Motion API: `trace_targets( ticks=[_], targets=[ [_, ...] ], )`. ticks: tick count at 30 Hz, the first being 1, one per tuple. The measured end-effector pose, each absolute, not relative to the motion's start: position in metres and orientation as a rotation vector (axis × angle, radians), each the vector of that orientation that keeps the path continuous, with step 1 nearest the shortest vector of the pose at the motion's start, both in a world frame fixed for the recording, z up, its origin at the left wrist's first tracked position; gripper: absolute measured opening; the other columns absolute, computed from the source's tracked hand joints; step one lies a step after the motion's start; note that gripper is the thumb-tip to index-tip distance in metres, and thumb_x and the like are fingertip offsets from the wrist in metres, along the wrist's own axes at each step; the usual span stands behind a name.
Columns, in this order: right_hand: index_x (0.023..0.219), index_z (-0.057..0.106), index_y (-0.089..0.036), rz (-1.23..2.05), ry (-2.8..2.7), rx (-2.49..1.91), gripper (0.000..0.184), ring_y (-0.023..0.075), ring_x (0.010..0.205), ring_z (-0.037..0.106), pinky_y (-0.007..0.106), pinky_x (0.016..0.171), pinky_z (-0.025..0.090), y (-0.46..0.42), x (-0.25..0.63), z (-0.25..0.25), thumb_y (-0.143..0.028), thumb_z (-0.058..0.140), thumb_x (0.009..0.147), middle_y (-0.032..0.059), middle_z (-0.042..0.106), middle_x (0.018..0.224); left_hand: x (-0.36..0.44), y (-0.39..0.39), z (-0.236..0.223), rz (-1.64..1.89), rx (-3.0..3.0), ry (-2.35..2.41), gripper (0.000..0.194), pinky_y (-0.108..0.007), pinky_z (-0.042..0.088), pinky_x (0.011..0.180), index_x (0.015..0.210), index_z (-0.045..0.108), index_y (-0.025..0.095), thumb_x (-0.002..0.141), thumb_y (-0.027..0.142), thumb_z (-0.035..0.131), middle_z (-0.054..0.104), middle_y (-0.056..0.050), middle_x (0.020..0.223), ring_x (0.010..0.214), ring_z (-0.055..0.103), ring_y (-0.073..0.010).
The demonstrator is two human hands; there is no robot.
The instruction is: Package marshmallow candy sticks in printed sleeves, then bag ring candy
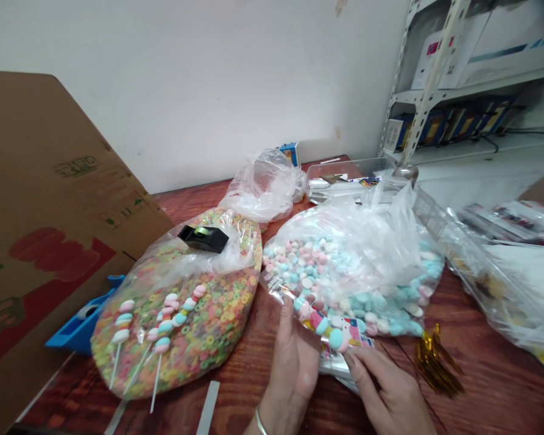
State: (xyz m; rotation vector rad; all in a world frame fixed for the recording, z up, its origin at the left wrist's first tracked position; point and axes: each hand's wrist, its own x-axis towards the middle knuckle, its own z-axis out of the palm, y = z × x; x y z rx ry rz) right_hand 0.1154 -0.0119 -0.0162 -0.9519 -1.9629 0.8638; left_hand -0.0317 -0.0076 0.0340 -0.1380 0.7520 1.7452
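Observation:
My left hand (pixel 292 362), a bangle at its wrist, grips a small clear cellophane bag (pixel 354 329) printed with colourful figures. My right hand (pixel 387 386) pinches the lower end of a candy skewer (pixel 335 339) of pink, blue and yellow sweets. The skewer lies along the bag; whether it is inside or on top, I cannot tell. Just beyond my hands sits a big plastic bag of pastel candies (pixel 308 266). To the left, several finished candy skewers (pixel 163 329) rest on a big bag of ring candies (pixel 217 326).
A black tape dispenser (pixel 204 238) sits on the ring-candy bag. Gold twist ties (pixel 435 365) lie right of my hands. A cardboard box (pixel 63 199) and a blue tape dispenser (pixel 79 326) stand left. Clear trays (pixel 471 272) line the right side; a metal shelf (pixel 428 90) rises behind.

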Motion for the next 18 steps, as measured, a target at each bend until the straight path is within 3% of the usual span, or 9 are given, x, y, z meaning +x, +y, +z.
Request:
trace_targets(
  ticks=[4,7,13,18],
  targets=[
    [0.086,0.067,-0.020,1.223,-1.838,-1.038,0.030,0.0172,0.078,0.067,0.018,0.068,0.051,-0.011,0.115,-0.013,-0.038,0.046,0.098,0.0002,0.066,0.075,-0.040,-0.003,0.034,1.751,-0.181,0.818,0.016,-0.030,0.056,0.072,0.093,0.065,0.016,0.086,0.030,0.066,0.067,-0.005,0.083,0.075,0.066,-0.0168],
    [0.086,0.066,-0.019,1.224,-1.847,-1.002,0.028,0.0167,0.077,0.066,0.018,0.067,0.050,-0.010,0.113,-0.011,-0.037,0.048,0.097,0.0005,0.067,0.078,-0.038,-0.003,0.033,1.800,-0.221,0.931,0.015,-0.031,0.058,0.072,0.095,0.064,0.015,0.085,0.026,0.067,0.068,-0.006,0.086,0.075,0.068,-0.0174],
    [0.100,0.063,-0.021,0.686,-2.006,-0.871,0.014,0.0172,0.079,0.069,0.022,0.072,0.054,-0.011,0.116,-0.024,-0.022,0.049,0.095,0.0044,0.070,0.086,-0.035,-0.001,0.033,1.832,-0.143,0.919,0.020,-0.033,0.060,0.076,0.098,0.066,0.014,0.081,0.023,0.072,0.066,-0.002,0.077,0.065,0.064,-0.0124],
    [0.115,0.059,-0.016,0.166,-2.140,-0.759,0.025,0.0244,0.089,0.072,0.030,0.077,0.057,-0.010,0.123,-0.042,-0.018,0.056,0.090,0.0118,0.074,0.098,-0.042,0.001,0.035,1.759,-0.259,0.923,0.016,-0.037,0.060,0.079,0.095,0.064,0.015,0.082,0.022,0.071,0.064,-0.001,0.076,0.067,0.065,-0.0127]
  ],
)
